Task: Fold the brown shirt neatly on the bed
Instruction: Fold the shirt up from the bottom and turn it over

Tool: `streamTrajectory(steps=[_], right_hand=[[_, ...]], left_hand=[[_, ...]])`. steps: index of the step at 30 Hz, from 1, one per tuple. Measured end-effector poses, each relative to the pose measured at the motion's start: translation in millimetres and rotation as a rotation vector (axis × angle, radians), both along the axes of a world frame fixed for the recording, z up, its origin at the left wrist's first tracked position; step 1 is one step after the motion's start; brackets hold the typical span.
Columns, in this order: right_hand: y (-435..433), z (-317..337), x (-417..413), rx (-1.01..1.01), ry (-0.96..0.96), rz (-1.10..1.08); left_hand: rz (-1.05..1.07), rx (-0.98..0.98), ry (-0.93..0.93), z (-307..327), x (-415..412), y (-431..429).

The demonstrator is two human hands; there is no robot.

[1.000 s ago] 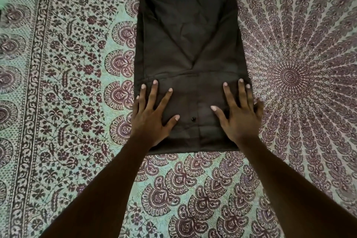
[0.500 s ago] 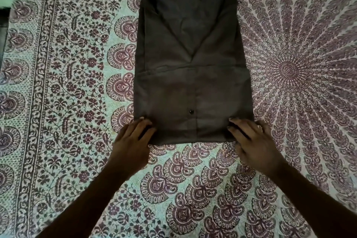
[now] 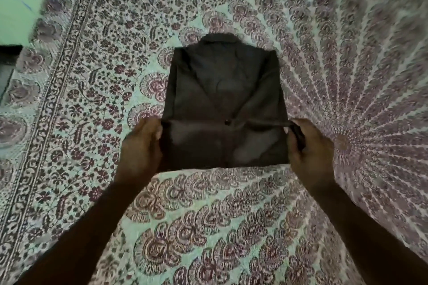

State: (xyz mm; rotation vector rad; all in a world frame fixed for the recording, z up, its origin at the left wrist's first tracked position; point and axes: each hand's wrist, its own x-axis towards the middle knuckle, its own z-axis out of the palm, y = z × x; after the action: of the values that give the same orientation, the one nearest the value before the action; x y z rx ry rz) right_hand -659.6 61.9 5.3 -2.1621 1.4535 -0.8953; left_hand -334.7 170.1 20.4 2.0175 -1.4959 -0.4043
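- far out to the left of the left hand's fingers, a strip of pale green surface and something dark below it show past the bed's edge; both are too blurred to name.
- the patterned bedspread covers the bed. its flowered border runs well to the left of the fingers, and big paisley shapes lie on the near side of both hands.
- the left hand grips the shirt's lower left corner. its fingers are curled close together round the hem, with the back of the hand towards me.
- the brown shirt lies in the middle of the bedspread, its sides folded in to a narrow rectangle. the body lies flat beyond the fingers, with the collar at the far end.
- the hem is held up off the bed, stretched in a taut line from one set of fingers to the other. the lower panel hangs from that line down to the bedspread, and it is blurred.
- a dark button sits on that raised edge, about midway between the two hands' fingers.
- the right hand pinches the lower right corner, its fingers closed together on the hem and a bunch of cloth draped over them.
- to the right of those fingers the print fans out in long rays from a round centre just beside the right hand.
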Motion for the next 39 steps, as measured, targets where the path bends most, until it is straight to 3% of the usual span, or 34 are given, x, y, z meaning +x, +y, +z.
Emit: streamTrajectory(steps=[8,13,19,21,24,27,31,35,39], right_hand=[[-143.1,31.0,57.3,-0.003,0.04,-0.098],[-218.0,28.7,85.0,0.07,0.059,-0.097],[-284.9,-2.0,113.2,0.202,0.227,-0.222],[-284.8,-16.5,119.6,0.221,0.38,-0.256],[-254.3,-35.5,132.3,0.077,0.485,-0.256],[-205.9,-51.9,153.0,0.002,0.418,-0.061],[-175.2,-79.0,173.0,0.109,0.518,0.141],[-186.5,-95.7,150.5,0.115,0.654,0.138],[-209.8,-93.4,105.6,0.234,0.682,-0.046]], left_hand=[[-0.042,-0.043,-0.051,27.4,52.7,-130.5],[-0.016,0.025,-0.131,6.5,73.2,-201.0],[-0.018,0.138,-0.122,-34.3,79.3,-257.5],[0.031,0.207,-0.199,-46.7,68.9,-256.8],[0.003,0.133,-0.283,-57.4,40.3,-236.7],[-0.074,0.172,-0.344,-75.9,18.7,-220.2],[-0.102,0.238,-0.439,-102.6,16.8,-221.6],[-0.088,0.235,-0.491,-114.1,22.5,-218.5],[-0.03,0.275,-0.45,-110.0,23.0,-221.3]])
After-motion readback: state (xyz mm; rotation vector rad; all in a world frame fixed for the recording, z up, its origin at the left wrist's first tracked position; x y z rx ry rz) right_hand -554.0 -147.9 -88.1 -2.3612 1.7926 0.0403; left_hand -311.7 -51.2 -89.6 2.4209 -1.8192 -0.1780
